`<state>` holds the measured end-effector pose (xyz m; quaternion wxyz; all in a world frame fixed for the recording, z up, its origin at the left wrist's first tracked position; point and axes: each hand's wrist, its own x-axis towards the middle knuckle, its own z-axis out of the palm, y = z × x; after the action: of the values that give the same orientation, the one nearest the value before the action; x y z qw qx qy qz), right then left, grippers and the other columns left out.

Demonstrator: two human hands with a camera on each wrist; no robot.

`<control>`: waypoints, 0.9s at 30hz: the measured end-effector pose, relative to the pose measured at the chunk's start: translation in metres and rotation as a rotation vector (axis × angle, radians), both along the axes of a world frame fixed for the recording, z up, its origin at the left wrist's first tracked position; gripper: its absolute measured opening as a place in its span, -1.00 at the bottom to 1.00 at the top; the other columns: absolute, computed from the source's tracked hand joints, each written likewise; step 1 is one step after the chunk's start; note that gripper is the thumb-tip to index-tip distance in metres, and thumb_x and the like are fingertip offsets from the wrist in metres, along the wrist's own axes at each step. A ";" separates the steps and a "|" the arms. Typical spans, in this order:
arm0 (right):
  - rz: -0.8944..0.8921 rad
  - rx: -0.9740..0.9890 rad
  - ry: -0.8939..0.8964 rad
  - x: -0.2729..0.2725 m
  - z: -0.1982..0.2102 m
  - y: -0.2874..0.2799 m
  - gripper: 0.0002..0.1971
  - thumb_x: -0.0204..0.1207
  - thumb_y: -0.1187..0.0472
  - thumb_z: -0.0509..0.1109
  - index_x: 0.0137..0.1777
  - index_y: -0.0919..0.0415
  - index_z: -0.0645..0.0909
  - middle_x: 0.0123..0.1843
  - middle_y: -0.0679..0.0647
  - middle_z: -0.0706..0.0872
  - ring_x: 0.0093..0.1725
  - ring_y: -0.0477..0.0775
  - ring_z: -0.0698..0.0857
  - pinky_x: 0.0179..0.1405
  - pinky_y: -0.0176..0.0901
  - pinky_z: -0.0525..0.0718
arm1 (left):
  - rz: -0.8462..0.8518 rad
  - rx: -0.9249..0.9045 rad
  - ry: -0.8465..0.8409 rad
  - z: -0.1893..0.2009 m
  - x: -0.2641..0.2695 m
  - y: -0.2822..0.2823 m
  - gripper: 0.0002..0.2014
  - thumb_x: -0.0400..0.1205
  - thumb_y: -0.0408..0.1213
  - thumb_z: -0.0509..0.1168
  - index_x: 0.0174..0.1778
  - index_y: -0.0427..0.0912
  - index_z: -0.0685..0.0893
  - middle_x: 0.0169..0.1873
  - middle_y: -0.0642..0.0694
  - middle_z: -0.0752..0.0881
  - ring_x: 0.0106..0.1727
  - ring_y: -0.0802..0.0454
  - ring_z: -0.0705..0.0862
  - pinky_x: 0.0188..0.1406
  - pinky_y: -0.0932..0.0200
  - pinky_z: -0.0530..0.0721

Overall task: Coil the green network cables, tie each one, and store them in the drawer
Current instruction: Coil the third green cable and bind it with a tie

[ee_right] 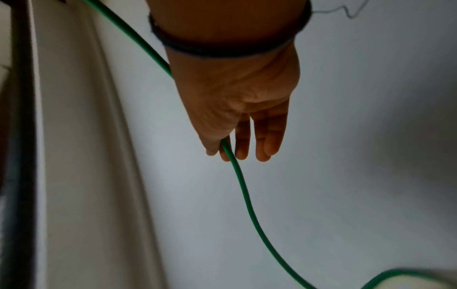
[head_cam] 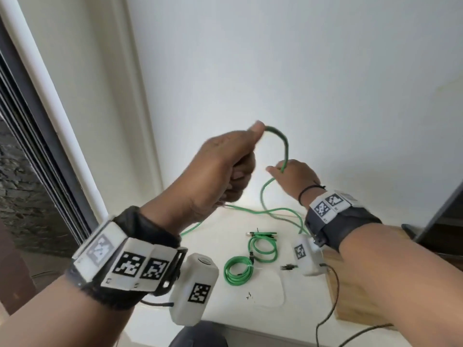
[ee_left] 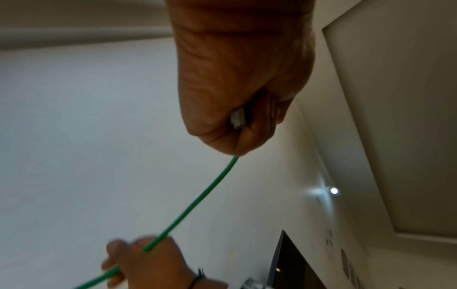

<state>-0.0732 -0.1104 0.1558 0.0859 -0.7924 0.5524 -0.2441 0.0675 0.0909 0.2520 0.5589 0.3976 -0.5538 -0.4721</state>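
Note:
My left hand (head_cam: 240, 171) is raised in a fist and grips one end of a loose green cable (head_cam: 285, 146). In the left wrist view the cable's plug (ee_left: 238, 119) shows inside the left hand's (ee_left: 247, 133) curled fingers. The cable arcs over from the thumb to my right hand (head_cam: 280, 171), which pinches it between thumb and forefinger (ee_right: 225, 154). From there the green cable (ee_right: 247, 197) hangs down and trails in loose bends across the white table (head_cam: 225, 314). Two coiled green cables (head_cam: 238, 271) (head_cam: 263, 249) lie on the table below my hands.
Small black ties (head_cam: 288, 267) (head_cam: 249, 295) lie near the coils. A wooden block (head_cam: 350, 296) stands at the table's right edge, with a dark slanted panel (head_cam: 438, 216) behind it. A white wall rises behind the table and a dark window frame (head_cam: 37, 146) runs along the left.

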 end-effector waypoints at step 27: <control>0.545 -0.662 0.077 -0.093 0.053 0.192 -0.84 0.55 -0.01 0.23 -0.07 -0.14 0.66 -0.47 -0.09 0.49 -0.56 -0.03 0.47 -0.66 -0.35 0.29 | 0.815 -0.447 0.468 -0.030 0.064 0.010 -0.76 0.77 -0.28 0.07 0.09 0.00 0.65 0.07 0.04 0.77 0.18 0.05 0.72 0.26 0.08 0.60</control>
<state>-0.1657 0.0816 0.2092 -0.1325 -0.9028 0.2175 -0.3466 0.1314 0.1005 0.2220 0.8774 0.3359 -0.3016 -0.1624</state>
